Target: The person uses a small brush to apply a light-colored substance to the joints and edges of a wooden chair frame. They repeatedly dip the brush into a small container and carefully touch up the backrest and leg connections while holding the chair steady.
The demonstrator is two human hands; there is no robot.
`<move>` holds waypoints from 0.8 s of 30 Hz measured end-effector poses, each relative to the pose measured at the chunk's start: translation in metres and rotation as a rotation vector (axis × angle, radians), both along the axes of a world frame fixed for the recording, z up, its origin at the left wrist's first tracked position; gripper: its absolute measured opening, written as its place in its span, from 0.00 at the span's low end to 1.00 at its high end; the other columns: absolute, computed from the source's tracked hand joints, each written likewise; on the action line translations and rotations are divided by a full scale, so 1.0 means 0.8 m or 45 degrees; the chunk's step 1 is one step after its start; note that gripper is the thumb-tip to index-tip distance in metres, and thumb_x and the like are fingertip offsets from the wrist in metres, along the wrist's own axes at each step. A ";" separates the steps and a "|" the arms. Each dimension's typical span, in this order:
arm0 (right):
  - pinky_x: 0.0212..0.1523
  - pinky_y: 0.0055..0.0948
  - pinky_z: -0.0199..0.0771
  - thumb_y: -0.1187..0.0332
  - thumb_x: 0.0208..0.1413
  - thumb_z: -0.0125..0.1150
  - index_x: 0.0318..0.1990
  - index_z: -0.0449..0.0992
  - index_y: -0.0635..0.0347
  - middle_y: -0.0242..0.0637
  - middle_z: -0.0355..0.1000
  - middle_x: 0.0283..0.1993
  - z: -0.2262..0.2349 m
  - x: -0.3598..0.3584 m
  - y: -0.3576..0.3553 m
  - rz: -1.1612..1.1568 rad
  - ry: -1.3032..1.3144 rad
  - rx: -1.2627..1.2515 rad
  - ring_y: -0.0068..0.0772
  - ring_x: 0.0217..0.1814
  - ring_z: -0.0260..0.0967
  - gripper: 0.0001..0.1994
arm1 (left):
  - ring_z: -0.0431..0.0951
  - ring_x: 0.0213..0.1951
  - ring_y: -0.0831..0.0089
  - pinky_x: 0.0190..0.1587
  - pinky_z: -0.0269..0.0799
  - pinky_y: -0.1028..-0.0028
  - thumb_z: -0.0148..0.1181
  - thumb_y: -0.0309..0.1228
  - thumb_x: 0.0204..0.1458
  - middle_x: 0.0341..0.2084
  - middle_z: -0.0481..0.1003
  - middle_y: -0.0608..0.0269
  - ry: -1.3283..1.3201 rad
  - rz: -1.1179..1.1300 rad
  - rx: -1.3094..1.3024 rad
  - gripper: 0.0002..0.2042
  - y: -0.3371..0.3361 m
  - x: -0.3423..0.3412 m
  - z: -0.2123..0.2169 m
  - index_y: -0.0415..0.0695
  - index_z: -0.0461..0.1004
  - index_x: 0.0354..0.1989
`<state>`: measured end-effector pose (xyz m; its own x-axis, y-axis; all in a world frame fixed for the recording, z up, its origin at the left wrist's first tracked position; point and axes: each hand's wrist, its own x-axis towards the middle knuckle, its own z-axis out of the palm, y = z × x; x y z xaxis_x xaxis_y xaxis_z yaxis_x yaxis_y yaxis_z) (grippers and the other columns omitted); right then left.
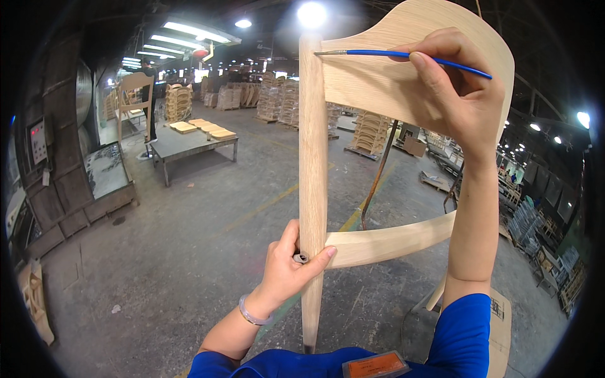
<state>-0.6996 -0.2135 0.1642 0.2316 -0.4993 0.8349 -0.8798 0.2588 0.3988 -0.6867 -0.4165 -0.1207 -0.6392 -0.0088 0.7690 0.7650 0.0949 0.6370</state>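
Note:
A pale, bare wooden chair frame (313, 151) rises in front of me, its straight post near the middle of the view. Around that post and the end of the curved lower rail (391, 247) my left hand (287, 264) is closed, thumb across the joint. A small greyish thing shows by its fingers, too small to name. My right hand (463, 94) pinches a thin paintbrush (378, 53) with a blue handle, held level across the broad curved backrest (372, 88). The bristle tip touches the post or lies very close to it, where the backrest joins.
A low grey table (195, 151) bearing flat wooden pieces stands at the left, with a person (150, 101) behind it. Stacks of wooden parts (368, 133) line the back. A dark control box (39, 142) is far left. A cardboard box (500, 334) sits at lower right.

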 end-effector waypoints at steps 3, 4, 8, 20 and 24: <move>0.45 0.21 0.70 0.79 0.63 0.65 0.42 0.79 0.70 0.38 0.78 0.42 0.000 0.000 -0.004 -0.035 -0.022 -0.031 0.23 0.43 0.72 0.03 | 0.85 0.29 0.73 0.28 0.76 0.76 0.72 0.40 0.59 0.28 0.83 0.52 -0.007 0.006 -0.012 0.22 -0.005 -0.002 0.000 0.35 0.70 0.48; 0.45 0.21 0.70 0.79 0.63 0.65 0.42 0.79 0.70 0.38 0.78 0.42 0.000 0.000 -0.005 -0.053 -0.034 -0.048 0.23 0.42 0.72 0.03 | 0.85 0.29 0.73 0.28 0.76 0.76 0.72 0.40 0.59 0.27 0.82 0.52 -0.001 0.006 -0.007 0.22 -0.006 -0.003 0.001 0.35 0.70 0.48; 0.45 0.22 0.70 0.78 0.63 0.66 0.42 0.79 0.70 0.37 0.78 0.42 0.001 -0.001 -0.011 -0.011 -0.002 -0.001 0.23 0.42 0.72 0.03 | 0.84 0.28 0.73 0.28 0.75 0.76 0.72 0.40 0.58 0.27 0.82 0.52 0.018 0.016 0.007 0.22 -0.010 -0.002 0.001 0.35 0.70 0.48; 0.46 0.22 0.69 0.78 0.63 0.66 0.42 0.79 0.70 0.36 0.77 0.42 -0.001 -0.007 -0.027 -0.025 0.026 -0.018 0.24 0.44 0.72 0.04 | 0.85 0.30 0.73 0.30 0.76 0.76 0.72 0.41 0.59 0.29 0.83 0.53 0.016 0.024 0.017 0.22 -0.026 -0.003 0.000 0.36 0.70 0.48; 0.46 0.22 0.70 0.78 0.63 0.66 0.42 0.79 0.70 0.36 0.77 0.42 -0.002 -0.010 -0.031 -0.012 0.005 -0.021 0.24 0.44 0.72 0.04 | 0.85 0.30 0.74 0.30 0.76 0.76 0.72 0.40 0.59 0.29 0.83 0.53 -0.027 -0.005 0.020 0.22 -0.030 -0.004 -0.001 0.36 0.70 0.48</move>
<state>-0.7077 -0.2386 0.1627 0.2298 -0.4876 0.8423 -0.8758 0.2739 0.3975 -0.6900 -0.4403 -0.1215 -0.6554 -0.0185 0.7550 0.7516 0.0818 0.6545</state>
